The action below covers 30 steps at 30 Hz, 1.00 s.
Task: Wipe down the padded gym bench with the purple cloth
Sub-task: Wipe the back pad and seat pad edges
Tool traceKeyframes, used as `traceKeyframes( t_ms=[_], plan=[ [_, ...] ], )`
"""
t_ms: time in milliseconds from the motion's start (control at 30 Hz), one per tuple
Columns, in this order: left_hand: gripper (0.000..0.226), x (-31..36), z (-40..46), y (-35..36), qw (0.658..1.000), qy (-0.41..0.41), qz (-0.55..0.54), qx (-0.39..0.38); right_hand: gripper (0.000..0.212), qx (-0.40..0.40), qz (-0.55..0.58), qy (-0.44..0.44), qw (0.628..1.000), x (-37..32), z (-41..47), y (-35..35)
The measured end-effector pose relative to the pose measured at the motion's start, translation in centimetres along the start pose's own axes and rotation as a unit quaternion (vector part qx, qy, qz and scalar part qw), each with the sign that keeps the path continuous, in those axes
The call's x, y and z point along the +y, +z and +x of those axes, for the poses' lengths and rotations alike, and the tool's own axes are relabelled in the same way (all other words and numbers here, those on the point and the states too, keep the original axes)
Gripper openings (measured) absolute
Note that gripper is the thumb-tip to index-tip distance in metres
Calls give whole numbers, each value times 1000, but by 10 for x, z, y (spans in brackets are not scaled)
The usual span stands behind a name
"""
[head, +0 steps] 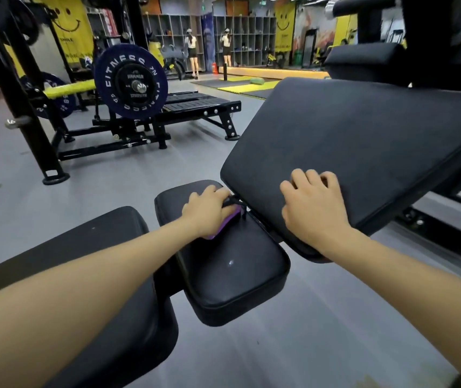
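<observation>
The left hand [208, 210] pressed the purple cloth [225, 224] onto the seat pad [232, 273], fingers curled over it near the gap below the backrest [363, 152]. The right hand [314, 204] lay flat on the backrest's lower edge, fingers loosely spread, holding nothing. A weight plate [130, 81] stood well behind.

Gym: weight plate [130, 81], padded benches [363, 152], lockers [244, 40].
</observation>
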<state>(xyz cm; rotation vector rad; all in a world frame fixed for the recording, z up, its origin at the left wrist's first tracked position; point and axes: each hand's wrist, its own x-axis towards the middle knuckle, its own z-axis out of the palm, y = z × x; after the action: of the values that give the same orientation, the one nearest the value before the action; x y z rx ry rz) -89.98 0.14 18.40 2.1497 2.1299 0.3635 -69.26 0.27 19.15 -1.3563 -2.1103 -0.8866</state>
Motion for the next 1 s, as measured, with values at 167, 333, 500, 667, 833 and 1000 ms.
traceKeyframes(
  t_ms=[167, 333, 500, 667, 833, 1000],
  plan=[
    [43, 14, 37, -1, 997, -71, 7, 34, 7, 48, -13, -19, 999, -1, -11, 8],
    [42, 24, 24, 1, 996, -60, 51, 39, 8, 61, -9, -19, 998, -1, -14, 6],
    [36, 28, -11, 3, 999, 29, 30, 8, 8, 57, -3, -17, 998, -2, -12, 6],
    [40, 25, 22, 6, 999, -34, -2, 29, 10, 63, 1, -22, 998, -2, -13, 10],
    [39, 45, 24, 8, 993, -93, 39, 55, 10, 64, -3, -30, 998, -1, -11, 11],
    [33, 62, -23, 3, 999, 4, 46, 6, 8, 65, -2, -30, 997, -1, -11, 9]
  ],
)
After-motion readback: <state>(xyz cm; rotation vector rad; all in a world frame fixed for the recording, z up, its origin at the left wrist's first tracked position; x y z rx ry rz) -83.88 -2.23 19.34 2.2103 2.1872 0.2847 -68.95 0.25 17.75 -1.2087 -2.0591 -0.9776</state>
